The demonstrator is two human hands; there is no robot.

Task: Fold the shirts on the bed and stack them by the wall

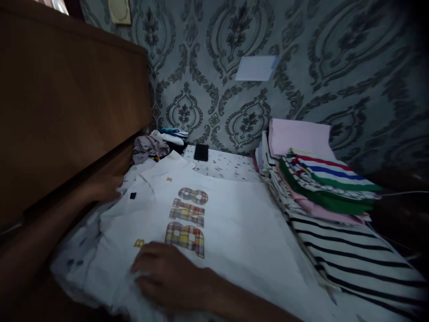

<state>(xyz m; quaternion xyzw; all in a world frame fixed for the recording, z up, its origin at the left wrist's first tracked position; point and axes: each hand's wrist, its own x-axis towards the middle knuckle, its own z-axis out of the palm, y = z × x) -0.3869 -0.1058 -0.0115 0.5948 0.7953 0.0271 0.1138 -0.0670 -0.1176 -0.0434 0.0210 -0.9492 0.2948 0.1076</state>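
Note:
A white T-shirt with plaid lettering and small yellow letters lies spread out flat, its neck toward the left. My right hand is on the shirt's near side, fingers curled and closed on its fabric below the yellow B. On the far left, my left hand is beside the collar end, next to the wooden panel. Its fingers are dark and smeared, so their grip does not show. A small black tag shows near the neck.
Folded clothes are stacked on the right, with a striped garment at the near end. A black phone-like object lies on the patterned sheet. Crumpled clothes sit at the back left beside a wooden panel.

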